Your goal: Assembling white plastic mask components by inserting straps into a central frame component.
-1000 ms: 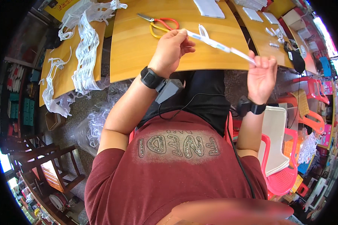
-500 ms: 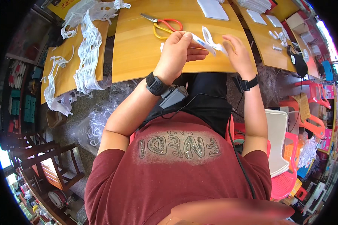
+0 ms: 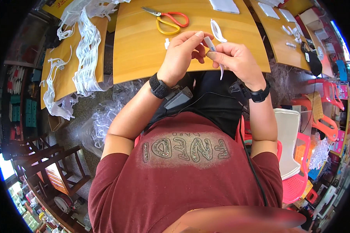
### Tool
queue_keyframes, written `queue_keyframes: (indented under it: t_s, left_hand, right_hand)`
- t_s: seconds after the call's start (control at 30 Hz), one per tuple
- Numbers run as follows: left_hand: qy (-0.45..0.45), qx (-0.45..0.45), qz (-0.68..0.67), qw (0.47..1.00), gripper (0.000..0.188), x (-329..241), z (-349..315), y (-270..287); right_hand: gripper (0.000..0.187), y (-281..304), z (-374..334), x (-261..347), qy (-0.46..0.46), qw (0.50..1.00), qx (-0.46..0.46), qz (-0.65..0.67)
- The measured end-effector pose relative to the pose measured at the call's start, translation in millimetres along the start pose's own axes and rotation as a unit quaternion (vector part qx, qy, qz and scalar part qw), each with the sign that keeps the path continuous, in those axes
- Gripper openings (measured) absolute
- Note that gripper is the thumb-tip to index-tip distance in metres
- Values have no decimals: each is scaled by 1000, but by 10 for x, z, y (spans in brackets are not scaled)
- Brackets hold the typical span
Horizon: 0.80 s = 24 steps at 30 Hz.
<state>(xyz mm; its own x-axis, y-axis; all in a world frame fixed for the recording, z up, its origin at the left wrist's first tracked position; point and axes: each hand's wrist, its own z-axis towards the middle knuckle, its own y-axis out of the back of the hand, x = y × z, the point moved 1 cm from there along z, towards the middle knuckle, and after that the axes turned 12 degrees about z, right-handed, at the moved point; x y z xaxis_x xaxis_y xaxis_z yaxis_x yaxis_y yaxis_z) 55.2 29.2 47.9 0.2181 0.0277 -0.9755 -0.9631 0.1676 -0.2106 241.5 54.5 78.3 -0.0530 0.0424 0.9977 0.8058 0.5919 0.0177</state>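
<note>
Between my hands is a narrow white strap with a small blue mark, its thin tail hanging below my right fingers. My right hand pinches it between thumb and fingers. My left hand is closed at the strap's upper end, thumb against the index finger; the exact contact there is partly hidden. Just beyond, a white loop lies on the table; whether it joins the strap is unclear. Scissors with one red and one yellow handle lie farther left, and a small white piece sits beside my left hand.
A wooden table is before me. Bundled white straps hang over a side table at left. White stacks stand at the far edge. A black pouch hangs at right, near pink plastic chairs. Clear plastic bags lie on the floor.
My right hand has come in from the right, from open fingers to a pinch on the strap. The strap has turned more upright, and the white loop lies farther from my hands.
</note>
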Motion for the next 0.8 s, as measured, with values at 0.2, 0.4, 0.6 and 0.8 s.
queue_keyframes:
  t_s: [0.2,0.4,0.6,0.8]
  left_hand:
    - [19,36,65,997,36,136,-168,-18]
    - [64,36,94,993,30,225,-260,26]
    - [26,-3,196,980,25,219,-273,80]
    - [-95,-112,376,915,21,286,-360,178]
  right_hand:
    - [23,1,53,-124,32,983,-77,162]
    - [31,13,60,-201,71,973,-98,196]
    - [38,-60,31,-4,369,811,-150,-430]
    - [16,-157,122,-209,153,935,8,-321]
